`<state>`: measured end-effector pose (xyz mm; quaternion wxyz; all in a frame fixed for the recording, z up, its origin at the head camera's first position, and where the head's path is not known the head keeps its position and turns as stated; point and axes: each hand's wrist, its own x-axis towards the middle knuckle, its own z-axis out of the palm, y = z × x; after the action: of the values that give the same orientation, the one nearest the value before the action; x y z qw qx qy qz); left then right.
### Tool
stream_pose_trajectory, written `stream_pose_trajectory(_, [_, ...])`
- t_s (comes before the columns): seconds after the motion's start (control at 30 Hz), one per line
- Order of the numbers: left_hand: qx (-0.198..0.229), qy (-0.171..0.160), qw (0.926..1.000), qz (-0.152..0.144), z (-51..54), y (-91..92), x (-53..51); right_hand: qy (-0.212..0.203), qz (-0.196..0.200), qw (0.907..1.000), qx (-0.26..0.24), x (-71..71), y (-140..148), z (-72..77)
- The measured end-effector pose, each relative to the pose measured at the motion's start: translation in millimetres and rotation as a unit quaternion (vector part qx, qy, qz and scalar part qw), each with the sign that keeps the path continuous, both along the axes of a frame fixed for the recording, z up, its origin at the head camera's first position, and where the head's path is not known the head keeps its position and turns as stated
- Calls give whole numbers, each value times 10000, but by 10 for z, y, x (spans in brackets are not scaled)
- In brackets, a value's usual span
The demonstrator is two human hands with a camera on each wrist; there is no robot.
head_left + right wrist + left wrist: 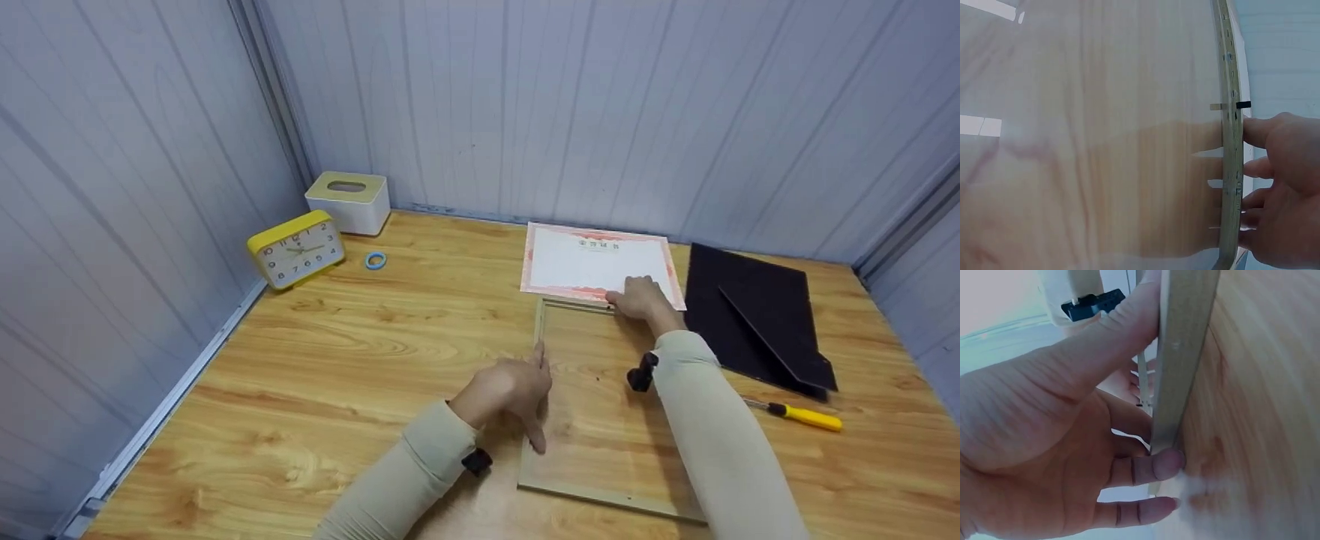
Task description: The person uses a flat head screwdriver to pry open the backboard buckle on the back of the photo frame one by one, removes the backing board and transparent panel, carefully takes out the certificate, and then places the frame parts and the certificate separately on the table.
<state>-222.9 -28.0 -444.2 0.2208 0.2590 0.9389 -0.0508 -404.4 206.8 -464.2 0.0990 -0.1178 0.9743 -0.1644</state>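
Observation:
A picture frame (600, 502) with thin gold-coloured rails and a clear pane (585, 427) lies on the table. My left hand (514, 386) is at its left rail; in the left wrist view the thumb meets the rail (1176, 354), with fairly straight fingers alongside. My right hand (641, 296) is at the far rail, its fingertips against the outer side of that rail (1232, 169) in the right wrist view. Close to its thumb, a small black tab (1244, 104) sticks out. Just beyond the frame lies a red-bordered paper certificate (600, 266), partly beneath my right hand.
On the right are a black backing board (709, 330) with a black flap (765, 337) standing out from it, and a yellow-handled screwdriver (814, 417). A yellow alarm clock (300, 255), a blue ring (376, 260) and a tissue box (352, 214) stand far left. Walls enclose the table (300, 390).

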Motion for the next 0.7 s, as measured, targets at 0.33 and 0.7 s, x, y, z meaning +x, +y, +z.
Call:
stream_pose_trajectory(0.33, [-818,365,9955,-293,66,80,77,-178,28,9993,-314,66,-93,50])
stream_pose_trajectory(0.7, [-1003,384,9933,-435,93,122,105,90,102,9998,-162,66,-81,40])
